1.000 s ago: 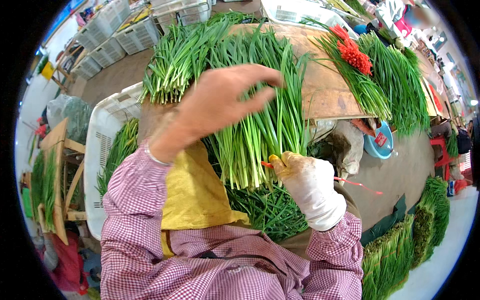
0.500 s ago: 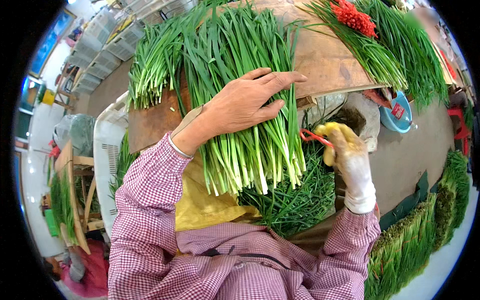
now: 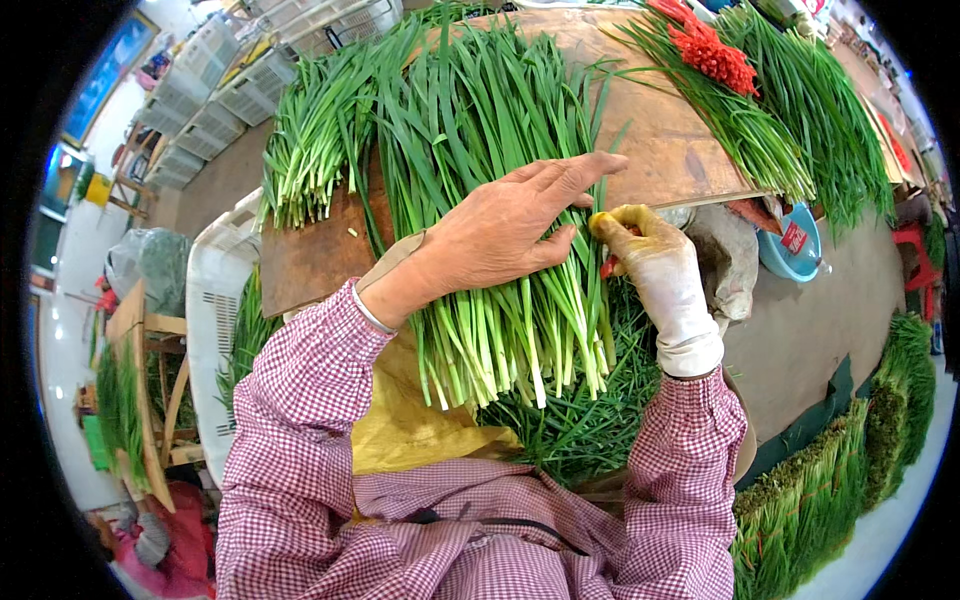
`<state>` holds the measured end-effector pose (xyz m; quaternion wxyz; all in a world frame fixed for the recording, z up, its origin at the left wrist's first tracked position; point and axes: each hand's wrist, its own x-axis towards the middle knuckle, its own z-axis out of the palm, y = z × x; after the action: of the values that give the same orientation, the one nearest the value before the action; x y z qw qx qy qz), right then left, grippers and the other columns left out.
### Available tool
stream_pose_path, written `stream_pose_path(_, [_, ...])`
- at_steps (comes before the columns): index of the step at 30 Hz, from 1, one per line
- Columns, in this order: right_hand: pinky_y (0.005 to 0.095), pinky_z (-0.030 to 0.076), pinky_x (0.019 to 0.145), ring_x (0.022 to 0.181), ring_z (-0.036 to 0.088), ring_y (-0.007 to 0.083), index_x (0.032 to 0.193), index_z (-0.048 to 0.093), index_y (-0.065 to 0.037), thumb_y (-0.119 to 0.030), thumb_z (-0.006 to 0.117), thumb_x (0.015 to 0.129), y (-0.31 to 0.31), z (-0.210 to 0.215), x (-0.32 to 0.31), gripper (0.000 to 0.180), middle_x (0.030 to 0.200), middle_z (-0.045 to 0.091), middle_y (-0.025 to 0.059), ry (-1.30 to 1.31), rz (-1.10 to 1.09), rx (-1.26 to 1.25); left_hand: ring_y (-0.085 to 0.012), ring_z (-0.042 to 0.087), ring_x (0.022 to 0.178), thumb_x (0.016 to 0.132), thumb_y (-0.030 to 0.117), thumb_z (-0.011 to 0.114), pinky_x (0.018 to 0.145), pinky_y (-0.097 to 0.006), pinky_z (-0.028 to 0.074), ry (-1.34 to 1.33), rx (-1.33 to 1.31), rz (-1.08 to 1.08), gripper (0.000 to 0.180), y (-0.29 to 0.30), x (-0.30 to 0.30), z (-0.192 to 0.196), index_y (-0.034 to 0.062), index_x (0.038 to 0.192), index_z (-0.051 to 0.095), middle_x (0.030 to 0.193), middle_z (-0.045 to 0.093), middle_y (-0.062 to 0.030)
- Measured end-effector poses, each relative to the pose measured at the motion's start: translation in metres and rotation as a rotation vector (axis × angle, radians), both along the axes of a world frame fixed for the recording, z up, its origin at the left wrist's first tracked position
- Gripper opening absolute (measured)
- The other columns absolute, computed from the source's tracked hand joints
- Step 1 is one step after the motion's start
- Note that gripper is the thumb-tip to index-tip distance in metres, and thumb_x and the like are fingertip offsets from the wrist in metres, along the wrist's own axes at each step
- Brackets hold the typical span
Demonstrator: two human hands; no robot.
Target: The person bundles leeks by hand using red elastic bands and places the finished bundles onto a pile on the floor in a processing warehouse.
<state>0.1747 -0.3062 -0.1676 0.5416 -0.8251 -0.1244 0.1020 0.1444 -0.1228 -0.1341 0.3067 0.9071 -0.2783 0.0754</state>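
Observation:
A thick bunch of garlic chives [image 3: 490,110] lies over the wooden board, pale cut ends hanging past its near edge. My bare left hand [image 3: 490,235] rests flat across the stems, fingers stretched toward the right and thumb apart. Close beside its fingertips, at the bunch's right edge, is my right hand [image 3: 645,250] in a white glove with yellow-stained fingers. Those fingers are pinched on a thin red tie [image 3: 608,266], of which only a short piece shows. A smaller heap of chives [image 3: 318,160] lies to the left on the board.
The wooden board [image 3: 675,150] carries more chives [image 3: 770,130] and a bundle of red ties [image 3: 712,55] at far right. Below hang loose green leaves [image 3: 570,440] and a yellow sheet [image 3: 400,420]. A white crate [image 3: 215,330] stands left, a blue basin [image 3: 790,255] right.
My right hand has moved up and left to the bunch's right edge, bringing the red tie with it. My left hand stays laid over the stems.

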Motion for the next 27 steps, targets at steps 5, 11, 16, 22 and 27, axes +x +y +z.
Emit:
stream_pose_path(5, [0.0180,0.040,0.054,0.058,0.050,0.0051,0.092,0.063,-0.004,-0.022,0.059,0.086,-0.016,-0.005,0.003,0.020,0.069,0.060,-0.0002,0.258,-0.004,0.486,-0.0219,0.058,0.103,0.077,0.005,0.050,0.095,-0.037,0.040,0.022,0.010,0.020,0.065,0.000,-0.001,0.001,0.0119,0.137,0.024,0.132,0.041,-0.0105])
stream_pose_path(11, [0.0190,0.039,0.056,0.059,0.052,0.0068,0.093,0.062,-0.003,-0.025,0.052,0.091,-0.013,-0.005,0.007,0.025,0.071,0.059,-0.0002,0.312,0.096,0.299,-0.0218,0.059,0.102,0.076,0.004,0.050,0.095,-0.037,0.041,0.053,-0.016,0.011,0.067,0.002,0.001,0.002,0.0134,0.137,0.023,0.127,0.046,-0.0092])
stream_pose_path(16, [0.0241,0.042,0.058,0.059,0.056,0.0117,0.080,0.063,-0.002,-0.039,0.057,0.085,-0.001,0.014,0.006,0.037,0.062,0.059,0.0048,0.236,0.151,-0.059,-0.0221,0.059,0.101,0.074,0.001,0.049,0.093,-0.037,0.043,0.074,-0.060,0.007,0.072,0.000,-0.001,0.005,0.0150,0.139,0.021,0.125,0.048,-0.0093])
stream_pose_path(22, [0.0262,0.042,0.057,0.058,0.055,0.0131,0.072,0.061,-0.003,-0.043,0.059,0.082,0.000,0.010,0.005,0.041,0.059,0.058,0.0049,0.174,0.160,-0.081,-0.0221,0.059,0.102,0.073,-0.002,0.050,0.091,-0.035,0.045,0.099,-0.140,0.003,0.075,0.000,-0.001,0.002,0.0151,0.139,0.020,0.128,0.046,-0.0090])
stream_pose_path(27, [0.0254,0.042,0.055,0.056,0.054,0.0114,0.078,0.061,-0.003,-0.034,0.058,0.085,0.000,0.002,0.009,0.033,0.063,0.059,0.0037,0.189,0.199,-0.002,-0.0218,0.059,0.101,0.072,-0.003,0.051,0.091,-0.036,0.044,0.092,-0.139,-0.007,0.076,0.000,-0.001,0.002,0.0139,0.139,0.019,0.130,0.044,-0.0092])
